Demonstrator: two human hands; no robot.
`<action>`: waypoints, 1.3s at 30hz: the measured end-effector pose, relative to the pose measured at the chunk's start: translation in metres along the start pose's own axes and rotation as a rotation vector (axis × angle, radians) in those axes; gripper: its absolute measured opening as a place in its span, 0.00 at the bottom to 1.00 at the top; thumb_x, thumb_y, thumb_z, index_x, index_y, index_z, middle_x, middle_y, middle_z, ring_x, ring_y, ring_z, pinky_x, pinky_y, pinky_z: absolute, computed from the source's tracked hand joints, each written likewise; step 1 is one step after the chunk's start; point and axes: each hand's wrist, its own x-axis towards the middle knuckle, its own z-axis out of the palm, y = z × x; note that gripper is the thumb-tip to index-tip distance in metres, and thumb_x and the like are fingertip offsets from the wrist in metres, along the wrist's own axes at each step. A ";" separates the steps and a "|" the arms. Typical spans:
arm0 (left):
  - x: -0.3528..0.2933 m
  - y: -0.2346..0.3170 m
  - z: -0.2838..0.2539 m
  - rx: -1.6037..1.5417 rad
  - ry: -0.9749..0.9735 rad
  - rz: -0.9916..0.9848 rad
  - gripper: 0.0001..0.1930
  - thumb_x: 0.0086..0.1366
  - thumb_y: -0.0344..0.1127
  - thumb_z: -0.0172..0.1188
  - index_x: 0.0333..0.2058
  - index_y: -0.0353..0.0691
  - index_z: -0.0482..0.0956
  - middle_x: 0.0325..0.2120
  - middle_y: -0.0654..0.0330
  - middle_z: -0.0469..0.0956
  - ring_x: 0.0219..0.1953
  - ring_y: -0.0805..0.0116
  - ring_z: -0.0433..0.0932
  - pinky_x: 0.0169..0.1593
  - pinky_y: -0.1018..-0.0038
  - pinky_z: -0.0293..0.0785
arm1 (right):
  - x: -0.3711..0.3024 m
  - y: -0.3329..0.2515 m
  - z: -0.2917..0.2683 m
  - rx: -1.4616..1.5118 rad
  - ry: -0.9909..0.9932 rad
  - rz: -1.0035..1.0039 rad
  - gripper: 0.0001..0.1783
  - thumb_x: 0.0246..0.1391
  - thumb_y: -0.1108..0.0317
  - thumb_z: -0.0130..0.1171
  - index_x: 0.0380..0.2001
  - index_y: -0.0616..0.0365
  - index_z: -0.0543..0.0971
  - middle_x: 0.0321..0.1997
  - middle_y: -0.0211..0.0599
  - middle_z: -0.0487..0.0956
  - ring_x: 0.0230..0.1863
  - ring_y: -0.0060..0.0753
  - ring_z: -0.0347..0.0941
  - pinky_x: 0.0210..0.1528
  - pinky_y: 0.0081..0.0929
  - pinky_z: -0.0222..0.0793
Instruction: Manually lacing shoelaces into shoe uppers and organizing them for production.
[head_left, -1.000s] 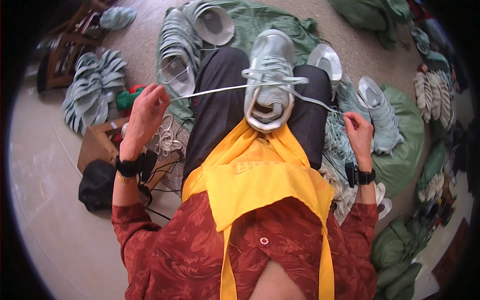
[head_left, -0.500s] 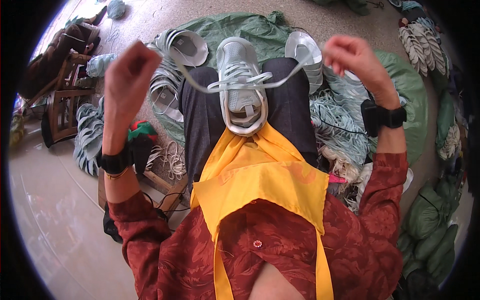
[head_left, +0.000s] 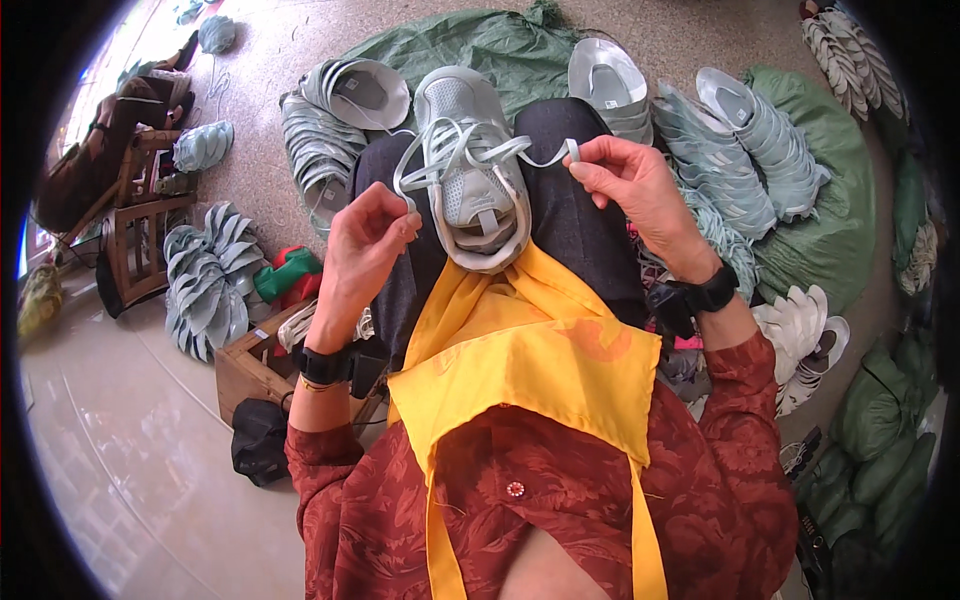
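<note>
A pale grey-green sneaker [head_left: 470,195] rests between my knees, its toe pointing away and its heel against the yellow apron [head_left: 520,350]. A pale shoelace [head_left: 455,150] runs through its eyelets, with loose loops over the tongue. To the left of the shoe, my left hand [head_left: 372,235] is closed, pinching the lace beside the collar. My right hand [head_left: 632,190] pinches the lace's other end between thumb and finger, to the right of the shoe; that stretch hangs slack and curled.
Stacked shoe uppers [head_left: 325,140] lie beyond my left knee, with more uppers [head_left: 740,150] at the right on green sacking [head_left: 830,200]. A wooden box [head_left: 255,365] stands near my left forearm. Pale lace bundles [head_left: 715,235] lie beside my right knee.
Both hands have come inward and nearer to me, from wide apart to beside the shoe. The lace has gone from pulled out sideways to slack loops.
</note>
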 end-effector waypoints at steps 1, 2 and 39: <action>0.001 0.002 0.000 -0.017 -0.009 0.005 0.06 0.68 0.31 0.63 0.33 0.38 0.75 0.27 0.69 0.76 0.30 0.84 0.72 0.34 0.83 0.68 | 0.001 0.003 0.003 0.015 0.011 -0.022 0.08 0.63 0.70 0.63 0.43 0.61 0.82 0.38 0.26 0.81 0.34 0.12 0.73 0.35 0.14 0.72; 0.003 0.004 0.000 -0.035 -0.017 0.012 0.06 0.69 0.32 0.64 0.34 0.39 0.76 0.28 0.69 0.76 0.30 0.83 0.71 0.35 0.83 0.68 | 0.003 0.004 0.006 0.027 0.021 -0.045 0.08 0.63 0.70 0.63 0.43 0.61 0.82 0.38 0.26 0.82 0.34 0.12 0.74 0.35 0.14 0.73; 0.014 -0.052 0.004 -0.447 0.177 0.153 0.04 0.69 0.25 0.61 0.34 0.34 0.74 0.30 0.64 0.79 0.34 0.78 0.81 0.39 0.79 0.81 | 0.027 0.018 0.017 -0.058 0.215 0.032 0.07 0.61 0.75 0.64 0.43 0.61 0.81 0.37 0.29 0.82 0.35 0.18 0.79 0.40 0.15 0.78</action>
